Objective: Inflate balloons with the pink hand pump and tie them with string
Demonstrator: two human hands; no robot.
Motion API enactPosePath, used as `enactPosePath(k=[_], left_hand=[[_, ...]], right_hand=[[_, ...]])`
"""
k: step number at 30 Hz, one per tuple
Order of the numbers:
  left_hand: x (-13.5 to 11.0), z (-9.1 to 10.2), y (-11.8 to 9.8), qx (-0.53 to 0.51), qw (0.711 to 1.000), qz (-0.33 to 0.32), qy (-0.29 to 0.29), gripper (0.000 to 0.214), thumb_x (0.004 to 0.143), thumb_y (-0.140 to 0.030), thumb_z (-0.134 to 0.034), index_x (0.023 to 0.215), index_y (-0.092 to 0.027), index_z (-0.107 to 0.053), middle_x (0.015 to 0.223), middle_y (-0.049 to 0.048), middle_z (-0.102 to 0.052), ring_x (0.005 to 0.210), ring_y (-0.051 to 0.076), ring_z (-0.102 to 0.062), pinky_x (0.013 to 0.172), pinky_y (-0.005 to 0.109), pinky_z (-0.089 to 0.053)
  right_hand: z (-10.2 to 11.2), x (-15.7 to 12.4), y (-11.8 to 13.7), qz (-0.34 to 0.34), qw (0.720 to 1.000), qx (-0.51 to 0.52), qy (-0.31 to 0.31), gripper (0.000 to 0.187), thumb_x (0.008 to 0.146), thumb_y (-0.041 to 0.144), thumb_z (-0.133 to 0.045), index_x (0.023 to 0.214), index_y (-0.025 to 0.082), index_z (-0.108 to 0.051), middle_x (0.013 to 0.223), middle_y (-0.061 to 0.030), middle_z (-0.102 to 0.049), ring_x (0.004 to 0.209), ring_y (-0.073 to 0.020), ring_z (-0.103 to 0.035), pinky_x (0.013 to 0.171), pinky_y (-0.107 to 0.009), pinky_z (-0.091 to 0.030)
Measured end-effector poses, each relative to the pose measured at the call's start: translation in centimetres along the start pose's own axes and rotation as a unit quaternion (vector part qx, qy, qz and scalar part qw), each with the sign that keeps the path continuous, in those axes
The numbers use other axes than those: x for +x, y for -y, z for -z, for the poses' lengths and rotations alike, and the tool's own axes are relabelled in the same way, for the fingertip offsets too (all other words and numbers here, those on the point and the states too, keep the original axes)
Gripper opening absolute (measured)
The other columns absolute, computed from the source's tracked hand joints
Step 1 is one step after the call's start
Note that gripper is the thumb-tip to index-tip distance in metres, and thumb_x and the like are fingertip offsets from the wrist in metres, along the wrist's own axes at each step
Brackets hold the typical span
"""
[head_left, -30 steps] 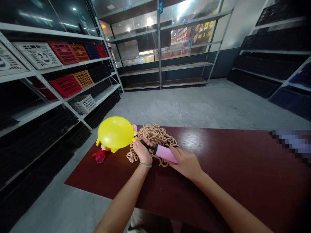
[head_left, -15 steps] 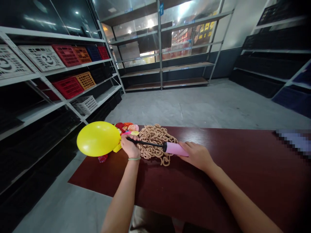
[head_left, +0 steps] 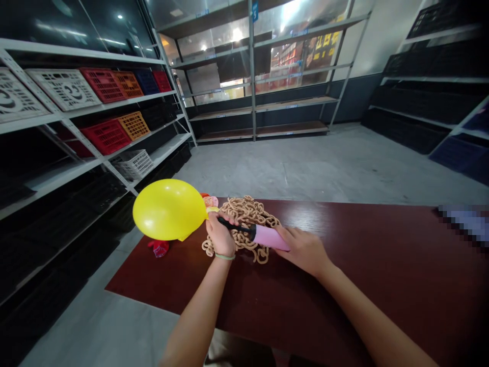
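Observation:
A yellow inflated balloon [head_left: 170, 210] stands out to the left of my left hand [head_left: 220, 237], its neck at that hand's fingers. The same hand is closed round the black end of a balloon pump [head_left: 269, 237]. My right hand [head_left: 305, 251] wraps the pump's pink barrel. Only a short stretch of black rod shows between barrel and left hand. Beneath the pump lies a heap of tan, looped, cord-like links [head_left: 244, 206]. Small pink and orange pieces [head_left: 210, 201] show behind the balloon, partly hidden by it.
The dark red table [head_left: 362, 265] carries a crumpled red piece [head_left: 159, 248] near its left end and a blurred pale object [head_left: 466, 224] at far right. Shelves with crates [head_left: 107, 138] line the left; a metal rack [head_left: 252, 102] stands beyond the floor.
My left hand has moved right toward the barrel, bringing the balloon along, and less of the pump rod shows. The balloon looks slightly bigger. My right hand has shifted slightly left.

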State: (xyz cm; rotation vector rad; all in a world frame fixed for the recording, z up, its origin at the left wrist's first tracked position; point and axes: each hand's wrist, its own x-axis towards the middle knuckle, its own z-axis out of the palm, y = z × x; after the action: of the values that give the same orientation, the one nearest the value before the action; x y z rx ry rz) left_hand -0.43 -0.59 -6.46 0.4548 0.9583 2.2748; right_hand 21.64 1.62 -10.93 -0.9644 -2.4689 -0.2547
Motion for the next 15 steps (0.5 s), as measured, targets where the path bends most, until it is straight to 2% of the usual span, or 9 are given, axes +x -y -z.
enactPosePath(k=[4,8,11,15], left_hand=[[2.1,0.8,-2.1,-0.012,0.997,-0.027,-0.073,0.012,0.083,-0.026,-0.047,0.075,-0.021,-0.039,0.056,-0.0067,-0.043,0.044,0.009,-0.043,0.046,0.023,-0.037],[2.9,1.5,-3.0,-0.021,0.99,-0.044,-0.13,0.014,0.082,-0.026,-0.047,0.075,-0.021,-0.035,0.056,-0.008,-0.038,0.043,0.007,-0.04,0.045,0.021,-0.032],[1.6,1.2,-2.2,-0.019,0.992,-0.044,-0.116,0.016,0.083,-0.028,-0.046,0.075,-0.022,-0.034,0.056,-0.008,-0.038,0.042,0.007,-0.039,0.044,0.021,-0.031],[-1.1,0.1,0.1,-0.006,0.999,-0.007,-0.046,0.017,0.086,-0.03,-0.045,0.074,-0.022,-0.037,0.055,-0.0069,-0.042,0.042,0.009,-0.041,0.043,0.023,-0.035]], right_hand=[[0.3,-0.5,-2.6,-0.009,0.998,-0.057,-0.007,0.04,0.088,0.04,-0.056,0.124,0.022,-0.06,0.098,-0.0063,-0.068,0.083,-0.0204,-0.059,0.071,-0.031,-0.034],[0.7,-0.5,-2.2,-0.022,0.997,-0.072,-0.001,0.041,0.088,0.038,-0.056,0.126,0.023,-0.059,0.097,-0.0062,-0.068,0.084,-0.0209,-0.057,0.069,-0.031,-0.031],[0.9,-0.3,-0.1,-0.034,0.998,-0.055,0.007,0.042,0.086,0.041,-0.058,0.124,0.023,-0.059,0.097,-0.0062,-0.068,0.084,-0.0211,-0.058,0.068,-0.031,-0.032],[0.6,-0.2,2.3,-0.048,0.999,-0.007,0.006,0.045,0.087,0.047,-0.055,0.125,0.022,-0.057,0.104,-0.0086,-0.069,0.084,-0.0209,-0.06,0.067,-0.03,-0.035]])
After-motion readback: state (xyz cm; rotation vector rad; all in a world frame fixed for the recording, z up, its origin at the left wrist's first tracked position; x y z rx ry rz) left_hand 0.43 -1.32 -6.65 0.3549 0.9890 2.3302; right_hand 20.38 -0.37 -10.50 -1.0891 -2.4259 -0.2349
